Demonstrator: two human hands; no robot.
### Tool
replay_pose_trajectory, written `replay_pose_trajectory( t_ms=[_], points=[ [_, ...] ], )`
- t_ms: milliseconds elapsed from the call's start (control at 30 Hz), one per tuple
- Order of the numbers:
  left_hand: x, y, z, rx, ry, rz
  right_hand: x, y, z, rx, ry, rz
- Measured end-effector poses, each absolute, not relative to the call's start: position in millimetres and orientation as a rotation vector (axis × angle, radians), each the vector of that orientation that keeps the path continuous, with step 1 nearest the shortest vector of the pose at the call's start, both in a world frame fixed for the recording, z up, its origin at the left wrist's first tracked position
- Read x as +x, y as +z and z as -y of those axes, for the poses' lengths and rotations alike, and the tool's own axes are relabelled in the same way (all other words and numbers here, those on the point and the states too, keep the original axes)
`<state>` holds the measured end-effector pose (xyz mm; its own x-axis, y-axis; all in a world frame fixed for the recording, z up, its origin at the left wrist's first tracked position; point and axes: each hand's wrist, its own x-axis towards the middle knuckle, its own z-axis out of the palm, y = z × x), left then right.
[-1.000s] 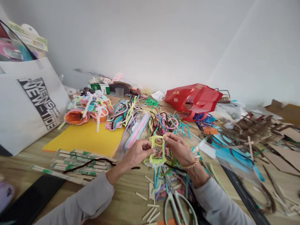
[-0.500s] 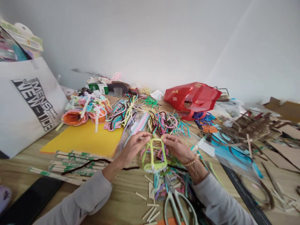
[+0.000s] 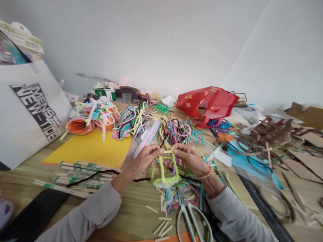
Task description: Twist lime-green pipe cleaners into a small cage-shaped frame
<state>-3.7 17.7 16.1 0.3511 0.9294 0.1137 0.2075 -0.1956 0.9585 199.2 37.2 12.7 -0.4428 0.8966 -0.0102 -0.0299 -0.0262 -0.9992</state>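
Note:
Between my hands hangs a small open frame bent from yellow-green pipe cleaners [image 3: 162, 169], with a whitish patch at its lower end. My left hand [image 3: 145, 159] pinches its upper left corner with thumb and fingertips. At the upper right corner, my right hand [image 3: 190, 159], with a beaded bracelet at the wrist, pinches the same frame. Scissors [image 3: 188, 205] with pale handles lie on the table just below the frame, among cut pipe cleaner pieces [image 3: 173, 200]. A dark brown pipe cleaner [image 3: 96, 174] runs behind my left wrist.
Yellow sheets [image 3: 91, 149] and green-printed wooden sticks [image 3: 80, 178] lie to the left, near a black phone-like slab [image 3: 32, 211]. A white bag [image 3: 32, 111] stands far left. A red bag [image 3: 207, 102] lies behind. Brown strips and a woven basket [image 3: 272, 132] crowd the right.
The pipe cleaner frame has shifted slightly left and its top edge sits a little lower. Both hands keep their pinch on its upper corners.

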Motion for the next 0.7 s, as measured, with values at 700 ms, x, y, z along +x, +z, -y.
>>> replay_pose_trajectory(
  t_ms=[700],
  points=[
    [-7.4, 7.7, -23.5, 1.571, 0.944, -0.981, 199.1, 14.6, -37.5, -0.963, 1.541, 1.453]
  ],
)
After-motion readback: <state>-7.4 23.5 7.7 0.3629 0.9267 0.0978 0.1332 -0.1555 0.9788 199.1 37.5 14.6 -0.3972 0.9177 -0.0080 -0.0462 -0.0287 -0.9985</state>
